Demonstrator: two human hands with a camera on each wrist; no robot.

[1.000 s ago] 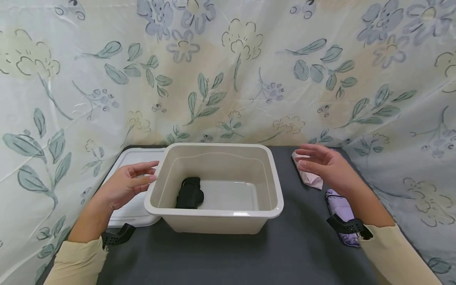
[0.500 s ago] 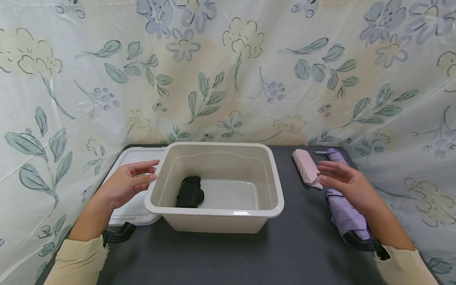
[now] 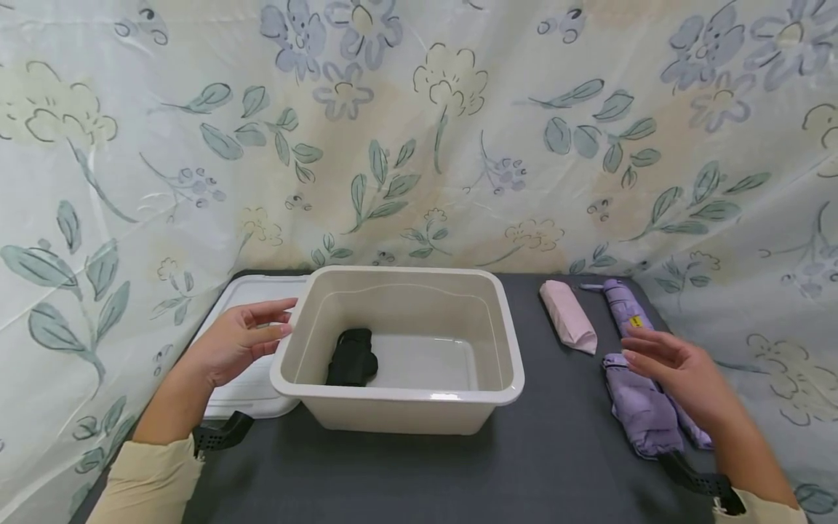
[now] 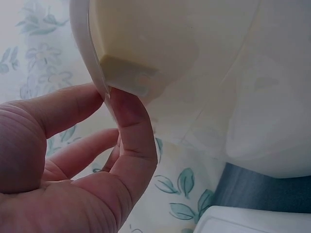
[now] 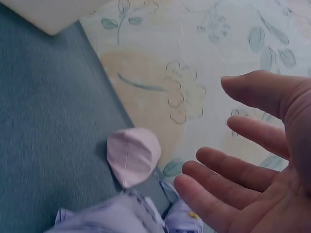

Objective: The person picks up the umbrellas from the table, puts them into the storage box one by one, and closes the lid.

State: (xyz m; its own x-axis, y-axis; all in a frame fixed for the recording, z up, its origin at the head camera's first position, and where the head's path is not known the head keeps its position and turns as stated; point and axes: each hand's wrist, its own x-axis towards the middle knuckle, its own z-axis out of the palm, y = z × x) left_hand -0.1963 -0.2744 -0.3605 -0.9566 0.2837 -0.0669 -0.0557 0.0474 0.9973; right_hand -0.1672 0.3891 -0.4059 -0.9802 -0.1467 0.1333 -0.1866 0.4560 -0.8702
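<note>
Two hands, one big tub

The big cream tub (image 3: 396, 415) sits in the middle of the dark gray counter (image 3: 425, 477), with its open top facing up. The left hand (image 3: 236, 338) is at the tub's left side, and its thumb and finger pinch the rim. The right hand (image 3: 681, 371) is well apart from the tub, off to the right. Its fingers are spread a bit and loosely bent, and it has hold of nothing.

Inside the tub, on the floor near the left wall, lies a small black thing (image 3: 352, 356). A flat white lid (image 3: 245, 397) lies to the left, partly hidden by the tub and the left hand.

Right of the tub is a pink packet (image 3: 568, 316). Near the right hand lie a fat purple bundle (image 3: 641, 407) and, just beside it, a long purple roll (image 3: 618, 295) with a yellow tag (image 3: 635, 321).

Each wrist has a black band (image 3: 222, 431), and the sleeves (image 3: 147, 477) are tan. Behind everything hangs a pale sheet (image 3: 393, 94) with flowers and leaves on it.
</note>
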